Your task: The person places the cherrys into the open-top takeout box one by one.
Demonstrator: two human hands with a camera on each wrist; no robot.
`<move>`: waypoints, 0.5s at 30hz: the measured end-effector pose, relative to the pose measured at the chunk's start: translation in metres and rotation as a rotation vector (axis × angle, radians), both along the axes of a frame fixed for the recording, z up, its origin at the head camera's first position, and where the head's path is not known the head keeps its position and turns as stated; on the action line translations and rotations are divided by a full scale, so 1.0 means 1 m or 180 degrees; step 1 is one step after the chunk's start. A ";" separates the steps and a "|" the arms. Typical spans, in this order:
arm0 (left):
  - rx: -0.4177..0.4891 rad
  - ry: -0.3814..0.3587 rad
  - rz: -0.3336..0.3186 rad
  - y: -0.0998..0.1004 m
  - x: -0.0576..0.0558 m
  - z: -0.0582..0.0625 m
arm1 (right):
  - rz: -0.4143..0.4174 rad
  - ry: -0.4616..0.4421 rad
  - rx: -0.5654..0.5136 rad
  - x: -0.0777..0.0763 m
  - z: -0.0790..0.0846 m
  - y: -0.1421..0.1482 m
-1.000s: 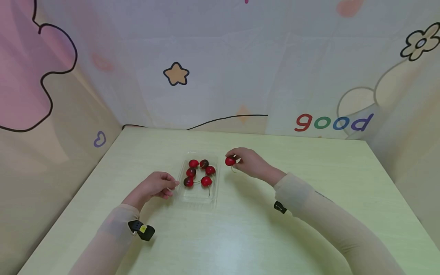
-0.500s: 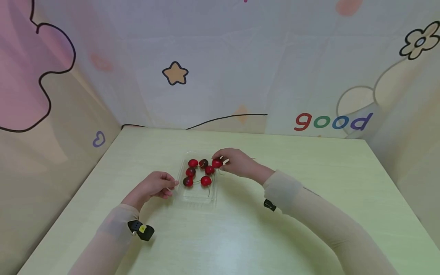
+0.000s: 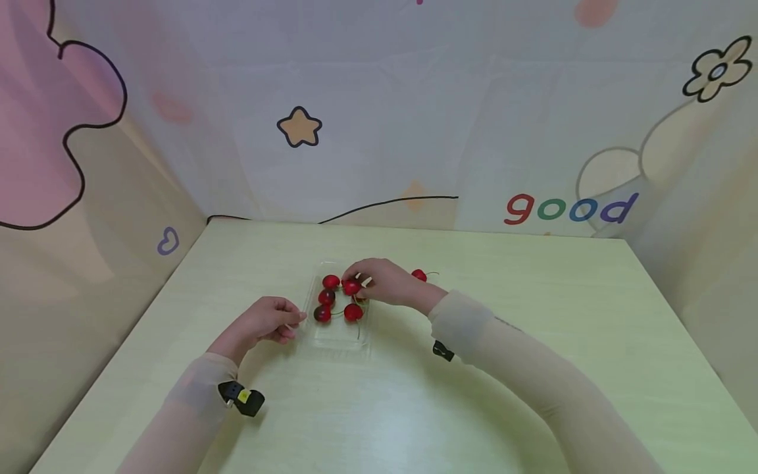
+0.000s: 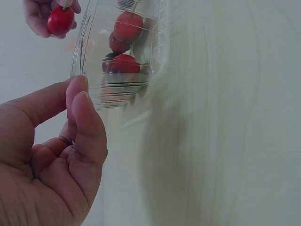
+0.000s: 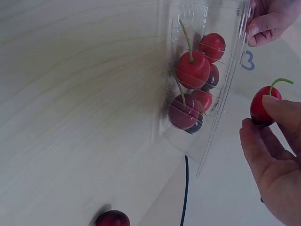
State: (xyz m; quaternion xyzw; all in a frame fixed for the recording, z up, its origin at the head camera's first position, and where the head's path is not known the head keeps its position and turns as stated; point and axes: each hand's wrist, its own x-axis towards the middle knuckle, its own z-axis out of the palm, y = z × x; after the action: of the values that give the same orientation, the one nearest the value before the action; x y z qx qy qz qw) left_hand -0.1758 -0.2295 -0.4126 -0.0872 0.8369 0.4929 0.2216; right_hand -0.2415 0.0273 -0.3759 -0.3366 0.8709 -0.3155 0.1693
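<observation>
A clear plastic tray (image 3: 334, 343) sits on the table with several red and dark-red cherries (image 5: 193, 70) in it, some with green stems. My left hand (image 3: 266, 320) pinches the near-left rim of the tray between thumb and finger, as the left wrist view shows. Over the tray's right side, my right hand (image 3: 385, 282) holds another cherry (image 5: 265, 107) between thumb and fingertips, its curved green stem sticking up in the right wrist view. This cherry is raised above the tray rim. In the head view the right hand hides some of the cherries beneath.
One loose cherry (image 3: 419, 274) lies on the pale wooden table (image 3: 391, 408) behind the right wrist. A printed cloth backdrop (image 3: 379, 131) rises at the table's far edge and along both sides.
My right hand has moved left, bringing its cherry from beside the tray to over it. The loose cherry behind the wrist has come into view. The left hand keeps its place at the rim.
</observation>
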 end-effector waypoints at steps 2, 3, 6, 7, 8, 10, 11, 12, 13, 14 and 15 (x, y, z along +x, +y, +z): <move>0.0007 -0.0003 0.0022 0.000 0.001 0.000 | 0.0002 -0.0026 0.0016 0.000 -0.002 -0.004; 0.0012 -0.0008 0.0024 0.000 0.001 0.000 | 0.0000 -0.0036 0.0034 0.000 -0.004 -0.006; 0.0006 -0.0020 0.0062 0.001 0.002 0.000 | 0.0032 -0.0080 0.0057 0.000 -0.007 -0.011; 0.0005 -0.0017 0.0062 0.001 0.002 0.000 | 0.0054 -0.0077 0.0058 -0.001 -0.009 -0.013; 0.0006 -0.0012 0.0060 0.001 0.002 -0.001 | 0.0069 -0.0076 0.0067 -0.001 -0.010 -0.015; 0.0009 -0.0002 0.0053 0.001 0.002 -0.001 | 0.0123 -0.0054 0.0071 -0.001 -0.012 -0.019; 0.0013 0.0005 0.0049 0.001 0.001 -0.001 | 0.0152 -0.0029 0.0085 -0.001 -0.013 -0.021; 0.0016 0.0010 0.0042 0.000 0.001 -0.002 | 0.0181 0.0007 0.0101 -0.002 -0.014 -0.022; 0.0021 0.0014 0.0032 0.000 0.001 -0.002 | 0.0207 0.0032 0.0112 -0.002 -0.015 -0.024; 0.0024 0.0016 0.0022 0.000 0.000 -0.002 | 0.0227 0.0051 0.0130 -0.002 -0.016 -0.025; 0.0024 0.0018 0.0010 -0.001 0.000 -0.002 | 0.0244 0.0077 0.0160 -0.002 -0.017 -0.026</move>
State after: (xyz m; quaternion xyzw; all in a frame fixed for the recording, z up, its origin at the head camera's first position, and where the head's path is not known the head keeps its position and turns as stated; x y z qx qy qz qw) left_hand -0.1755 -0.2301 -0.4142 -0.0862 0.8355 0.4966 0.2188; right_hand -0.2438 0.0017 -0.3928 -0.3692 0.8670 -0.2827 0.1791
